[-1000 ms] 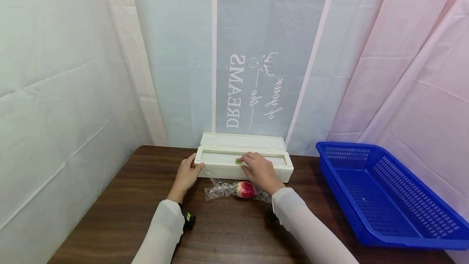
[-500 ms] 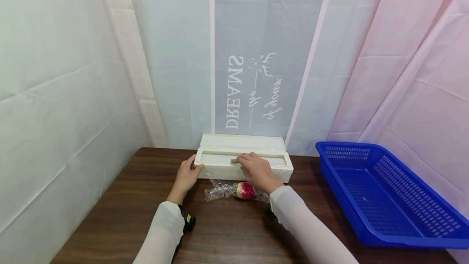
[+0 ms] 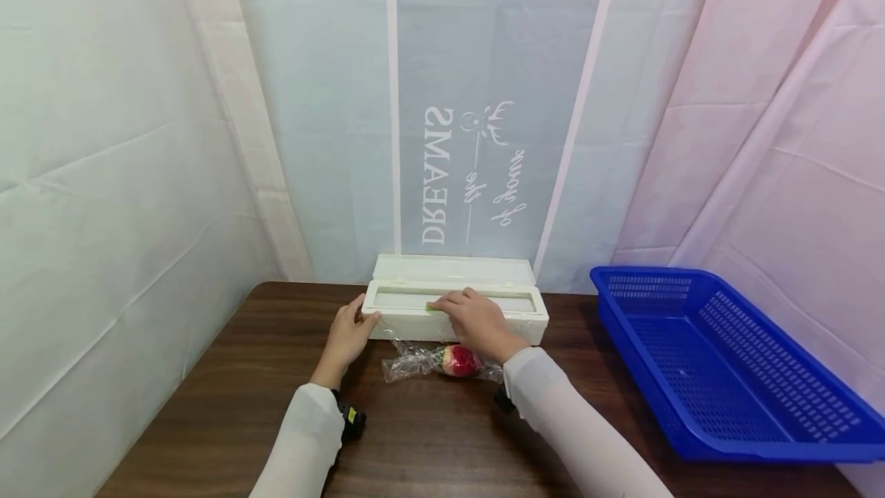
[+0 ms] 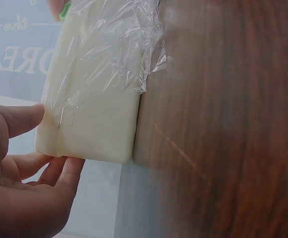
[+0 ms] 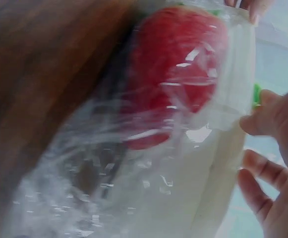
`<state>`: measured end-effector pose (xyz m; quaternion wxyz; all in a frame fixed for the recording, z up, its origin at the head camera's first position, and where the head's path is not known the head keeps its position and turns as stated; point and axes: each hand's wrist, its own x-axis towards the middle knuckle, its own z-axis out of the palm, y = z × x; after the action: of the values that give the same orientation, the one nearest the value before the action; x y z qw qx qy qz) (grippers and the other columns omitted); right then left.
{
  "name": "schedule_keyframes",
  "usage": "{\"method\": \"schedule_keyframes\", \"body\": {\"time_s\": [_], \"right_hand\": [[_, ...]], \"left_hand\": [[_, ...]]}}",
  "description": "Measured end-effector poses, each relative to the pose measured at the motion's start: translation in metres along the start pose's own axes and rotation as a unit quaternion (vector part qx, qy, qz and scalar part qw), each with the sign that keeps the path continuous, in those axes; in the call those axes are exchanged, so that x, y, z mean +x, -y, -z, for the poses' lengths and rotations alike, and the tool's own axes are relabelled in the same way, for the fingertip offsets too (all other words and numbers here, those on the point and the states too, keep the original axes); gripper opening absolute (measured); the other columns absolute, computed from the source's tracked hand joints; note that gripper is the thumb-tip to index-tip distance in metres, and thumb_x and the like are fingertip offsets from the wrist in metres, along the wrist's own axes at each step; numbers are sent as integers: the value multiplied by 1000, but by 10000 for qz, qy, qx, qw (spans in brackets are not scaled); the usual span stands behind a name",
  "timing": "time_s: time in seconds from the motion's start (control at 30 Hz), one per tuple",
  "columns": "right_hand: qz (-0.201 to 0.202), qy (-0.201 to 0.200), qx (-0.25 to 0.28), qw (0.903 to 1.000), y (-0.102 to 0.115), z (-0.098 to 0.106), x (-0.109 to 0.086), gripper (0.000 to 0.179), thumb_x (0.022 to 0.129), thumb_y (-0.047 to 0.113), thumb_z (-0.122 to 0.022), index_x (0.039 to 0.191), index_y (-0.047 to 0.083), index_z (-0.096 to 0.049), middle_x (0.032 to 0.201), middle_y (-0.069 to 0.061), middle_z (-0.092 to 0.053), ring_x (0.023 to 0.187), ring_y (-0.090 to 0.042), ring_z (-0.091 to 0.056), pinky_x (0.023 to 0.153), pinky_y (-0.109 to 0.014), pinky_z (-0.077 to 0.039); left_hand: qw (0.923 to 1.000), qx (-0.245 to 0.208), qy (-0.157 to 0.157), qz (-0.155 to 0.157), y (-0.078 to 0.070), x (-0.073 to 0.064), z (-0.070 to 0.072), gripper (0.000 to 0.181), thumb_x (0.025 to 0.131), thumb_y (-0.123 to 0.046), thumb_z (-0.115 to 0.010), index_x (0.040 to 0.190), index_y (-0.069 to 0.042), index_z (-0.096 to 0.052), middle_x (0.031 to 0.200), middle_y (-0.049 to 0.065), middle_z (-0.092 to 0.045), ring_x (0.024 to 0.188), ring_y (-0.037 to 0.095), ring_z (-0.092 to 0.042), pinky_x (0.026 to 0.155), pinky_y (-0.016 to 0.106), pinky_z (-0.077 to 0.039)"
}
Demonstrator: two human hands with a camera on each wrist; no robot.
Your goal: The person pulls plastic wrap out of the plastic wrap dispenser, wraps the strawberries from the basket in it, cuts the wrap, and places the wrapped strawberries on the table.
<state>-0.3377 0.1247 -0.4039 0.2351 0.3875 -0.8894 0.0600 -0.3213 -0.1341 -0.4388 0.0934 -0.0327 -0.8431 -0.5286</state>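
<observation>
Head view. The white box [image 3: 415, 324] stands near the back of the desk [image 3: 422, 452], its lid [image 3: 452, 269] raised behind it. The left hand [image 3: 346, 333] braces the left end. The right hand [image 3: 481, 326] is at the front top edge, at the green tab [image 3: 430, 307]. The red-and-cream wrapped piece [image 3: 460, 360] lies on the desk just in front of the box; the blue basket [image 3: 795, 450] is well apart to the right. The step in hand appears to be guiding the tab along the edge. Move it parallel to that edge, with light, even pressure.

Left wrist view. The left grip is part closed round the box corner: thumb at the front top edge, fingers about the end. Clear film [image 4: 91, 54] lies over part of the front face. Apply enough counterforce to stop the box sliding, and place the thumb outside the tab's path.

Right wrist view. The right grip is nearly closed, thumb and forefinger holding the tab; their exact contact is partly hidden. The wrapped piece sits close below. Take care that its loose wrapping does not catch under the tab; a snag could pull the film crooked.
</observation>
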Motion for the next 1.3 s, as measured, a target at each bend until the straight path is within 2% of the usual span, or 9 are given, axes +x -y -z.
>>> {"method": "schedule_keyframes", "body": {"time_s": [0.17,0.33,0.43,0.57,0.7,0.97,1.13,1.3], "right_hand": [[-213,381,148,9989,1,8,4,44,84,11,-54,125,26,-60,120,4,-61,98,-18,-53,80,-38,-52],[-618,589,391,9956,0,15,8,40,87,16,-55,126,23,-58,118,1,-62,98,-18,-57,72,-39,-54],[-762,444,599,9943,0,16,10,34,88,16,-58,122,17,-61,109,-2,-65,92,-16,-58,72,-37,-54],[-831,-37,926,9922,5,14,14,22,87,14,-63,108,8,-67,94,-6,-66,85,-16,-58,74,-36,-54],[-877,-398,1073,9895,13,9,18,17,85,15,-67,100,7,-69,90,-5,-65,84,-16,-57,74,-35,-54],[-988,-357,937,9900,18,-4,19,18,83,23,-70,95,9,-67,87,-3,-63,81,-15,-56,70,-33,-53],[-941,-556,912,9898,18,-8,18,18,80,22,-73,92,10,-66,85,-3,-62,79,-16,-56,69,-33,-53],[-952,-449,858,9907,17,-10,21,18,80,21,-73,93,11,-67,86,-2,-63,79,-15,-57,70,-32,-53]], "left_hand": [[10000,-22,-5,-29,0,0,0,61,94,-23,-57,143,1,-30,140,29,-29,126,36,-34,102,50,-37],[10000,-19,-9,-18,0,-1,0,62,93,-23,-57,143,1,-29,141,29,-29,126,36,-34,102,50,-37],[10000,21,-10,13,1,-1,0,62,93,-23,-57,143,2,-29,141,29,-29,126,37,-34,102,50,-37],[10000,38,6,26,1,-2,0,61,94,-22,-57,143,1,-30,141,29,-30,127,37,-33,103,51,-37],[10000,48,-24,21,1,-2,-1,60,94,-23,-56,143,0,-30,140,28,-31,126,36,-33,102,51,-37],[10000,39,18,-86,-2,0,-1,61,94,-22,-56,143,2,-29,142,29,-28,127,37,-32,102,50,-37],[9999,42,5,-130,-2,0,-1,60,94,-22,-56,143,2,-30,142,29,-28,127,37,-32,102,51,-37],[9999,-4,-15,-143,-3,-1,1,60,94,-21,-56,142,2,-30,142,30,-28,127,37,-32,102,51,-37]]}}
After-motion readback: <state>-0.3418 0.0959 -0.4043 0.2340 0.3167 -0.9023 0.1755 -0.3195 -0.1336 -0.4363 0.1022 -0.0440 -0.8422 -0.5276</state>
